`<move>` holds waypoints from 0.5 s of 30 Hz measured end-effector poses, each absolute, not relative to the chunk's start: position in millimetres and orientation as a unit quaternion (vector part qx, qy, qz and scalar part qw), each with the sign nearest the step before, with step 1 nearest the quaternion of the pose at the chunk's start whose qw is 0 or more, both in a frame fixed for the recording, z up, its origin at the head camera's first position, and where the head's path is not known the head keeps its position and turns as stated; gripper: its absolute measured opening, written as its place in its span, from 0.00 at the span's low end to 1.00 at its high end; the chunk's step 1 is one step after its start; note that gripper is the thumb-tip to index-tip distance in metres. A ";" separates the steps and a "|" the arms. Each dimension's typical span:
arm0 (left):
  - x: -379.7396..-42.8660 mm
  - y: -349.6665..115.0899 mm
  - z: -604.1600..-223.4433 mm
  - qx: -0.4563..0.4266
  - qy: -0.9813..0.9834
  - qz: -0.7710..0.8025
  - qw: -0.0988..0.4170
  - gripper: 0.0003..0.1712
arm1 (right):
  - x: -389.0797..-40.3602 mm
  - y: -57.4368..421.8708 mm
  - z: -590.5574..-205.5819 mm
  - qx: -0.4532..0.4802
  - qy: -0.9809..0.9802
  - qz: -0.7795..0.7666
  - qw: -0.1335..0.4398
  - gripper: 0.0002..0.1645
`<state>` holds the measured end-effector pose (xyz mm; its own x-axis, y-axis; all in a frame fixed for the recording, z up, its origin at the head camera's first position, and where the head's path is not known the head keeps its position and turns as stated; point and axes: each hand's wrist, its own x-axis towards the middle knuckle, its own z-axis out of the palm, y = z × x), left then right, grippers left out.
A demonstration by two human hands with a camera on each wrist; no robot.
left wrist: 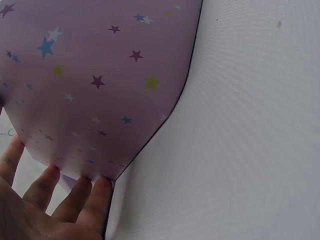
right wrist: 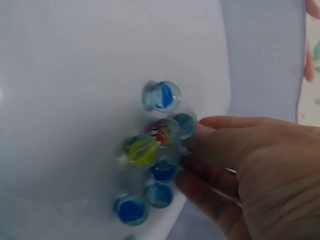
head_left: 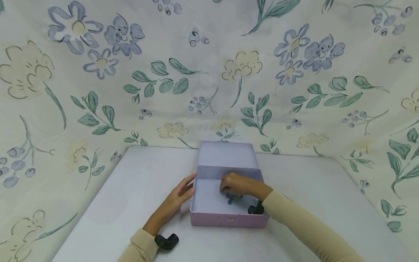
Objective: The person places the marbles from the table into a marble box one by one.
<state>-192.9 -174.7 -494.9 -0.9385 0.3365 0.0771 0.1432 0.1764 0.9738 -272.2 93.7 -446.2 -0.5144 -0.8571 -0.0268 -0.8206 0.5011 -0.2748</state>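
A lilac metal box printed with small stars, its hinged lid swung back, holds several glass marbles. Its left wall is touched by the fingertips of my left hand, fingers spread and nearly straight. Inside, my right hand reaches down with bent fingers around the marble cluster. Thumb and fingers in the right wrist view pinch at a marble mostly hidden between them. Beside them lie a yellow-swirled marble, a red-flecked marble and several blue ones.
The box stands on a white table near its far edge. Behind it hangs a floral cloth. Black wrist cameras sit on both arms, the right one above the box's front right corner.
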 end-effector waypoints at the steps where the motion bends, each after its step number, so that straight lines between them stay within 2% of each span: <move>1: -193.0 -174.9 -494.6 0.159 0.764 0.621 0.077 0.32 | -271.7 93.9 -444.7 -0.483 0.863 -0.118 0.083 0.10; 5: -193.8 -175.5 -494.8 0.159 0.765 0.619 0.078 0.32 | -273.0 97.5 -436.6 -0.466 0.865 -0.170 0.079 0.11; 15: -193.7 -183.1 -488.7 0.164 0.775 0.607 0.065 0.32 | -261.6 138.3 -395.9 -0.431 0.835 -0.333 -0.080 0.12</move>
